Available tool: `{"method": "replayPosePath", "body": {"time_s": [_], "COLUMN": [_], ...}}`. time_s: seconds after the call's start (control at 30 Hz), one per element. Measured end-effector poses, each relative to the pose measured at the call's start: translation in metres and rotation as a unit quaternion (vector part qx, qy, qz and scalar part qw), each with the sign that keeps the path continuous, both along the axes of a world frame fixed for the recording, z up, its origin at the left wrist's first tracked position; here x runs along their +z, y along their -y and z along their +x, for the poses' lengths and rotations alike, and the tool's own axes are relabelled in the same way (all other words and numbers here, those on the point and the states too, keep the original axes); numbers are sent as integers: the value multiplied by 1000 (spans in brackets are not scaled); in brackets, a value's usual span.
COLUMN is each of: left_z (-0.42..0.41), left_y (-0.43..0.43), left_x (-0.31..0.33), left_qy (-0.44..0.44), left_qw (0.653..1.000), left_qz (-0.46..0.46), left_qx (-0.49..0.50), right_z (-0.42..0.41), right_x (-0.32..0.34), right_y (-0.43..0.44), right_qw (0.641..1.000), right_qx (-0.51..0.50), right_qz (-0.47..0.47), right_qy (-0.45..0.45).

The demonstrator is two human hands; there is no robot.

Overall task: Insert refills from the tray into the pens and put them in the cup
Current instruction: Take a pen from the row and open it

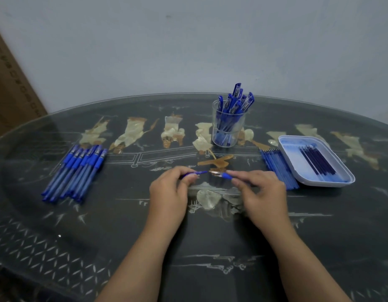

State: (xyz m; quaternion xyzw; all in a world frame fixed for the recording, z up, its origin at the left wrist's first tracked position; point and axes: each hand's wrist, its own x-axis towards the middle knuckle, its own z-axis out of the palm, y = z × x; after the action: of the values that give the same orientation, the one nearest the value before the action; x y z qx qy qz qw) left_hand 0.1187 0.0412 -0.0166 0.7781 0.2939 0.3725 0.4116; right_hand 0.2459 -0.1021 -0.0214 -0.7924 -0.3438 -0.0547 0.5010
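Centre frame, the left hand (169,192) and right hand (260,192) each pinch one end of a pen (219,174). Loose pens (77,171) lie at left, the tray (324,184) with refills (317,161) at right, and the filled cup (228,131) at upper centre.

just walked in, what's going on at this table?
A person holds one blue pen above the table, left hand pinching one end, right hand the other; it looks partly apart in the middle. The clear cup behind already holds several pens. More pens lie in a row at the left, and dark refills lie in the white tray at the right.
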Motion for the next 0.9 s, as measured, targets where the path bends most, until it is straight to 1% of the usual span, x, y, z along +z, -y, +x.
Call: {"method": "replayPosePath", "body": {"time_s": [0.07,0.17,0.23,0.43,0.57,0.63,0.77,0.9], "left_z": [1,1,1,6,6,5,4,4], "left_y": [2,4,4,5,7,9,8,4], "left_x": [1,4,3,0,3,4,6,2], "left_qy": [-8,-18,-29,-129,-150,-148,-111,-83], "left_qw": [1000,1000,999,988,985,986,991,994], "left_qz": [-1,9,20,78,85,76,62,63], "left_qx": [-4,-9,-13,-13,-7,-14,-42,-38], "right_z": [-5,-5,-2,-3,-3,-3,-3,-4], "right_x": [2,2,1,1,2,3,2,1], "right_y": [-3,-4,-4,-7,-7,-7,-8,-7], "right_qw": [1000,1000,1000,1000,999,999,998,996], "right_qx": [2,1,-1,9,16,22,32,46], "right_qz": [-6,12,7,-17,-39,-45,-54,-62], "right_qy": [14,0,0,-2,3,6,18,39]}}
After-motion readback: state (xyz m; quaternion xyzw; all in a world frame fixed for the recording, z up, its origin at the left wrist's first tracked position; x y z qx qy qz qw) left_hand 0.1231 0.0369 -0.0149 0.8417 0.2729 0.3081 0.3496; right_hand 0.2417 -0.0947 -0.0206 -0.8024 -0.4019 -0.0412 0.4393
